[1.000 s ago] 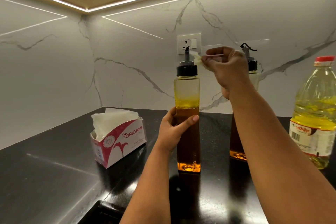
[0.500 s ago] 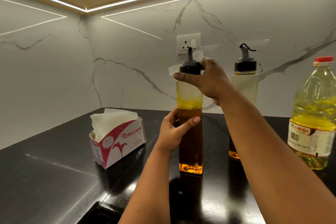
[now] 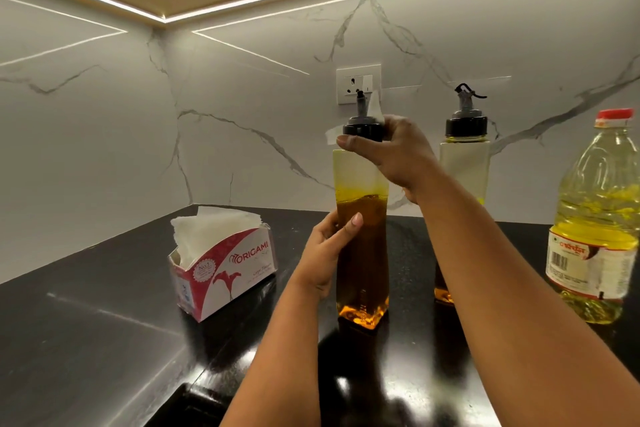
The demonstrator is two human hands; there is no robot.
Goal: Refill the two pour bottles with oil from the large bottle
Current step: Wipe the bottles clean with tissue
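Note:
A tall square pour bottle, holding dark amber oil to about two thirds, stands on the black counter. My left hand grips its middle. My right hand is wrapped around its black spout cap, with a piece of white tissue pressed between fingers and cap. A second pour bottle with a black spout cap stands behind my right forearm, its lower half hidden. The large plastic oil bottle, red-capped and holding pale yellow oil, stands at the right edge.
An open red-and-white tissue box sits on the counter to the left of the bottles. White marble walls meet in a corner behind, with a wall socket above the nearer bottle. A dark recess shows at the counter's front.
My right hand, holding the tissue, came down from beside the spout tip and closed around the nearer bottle's black cap. My left hand kept its grip on the bottle's body.

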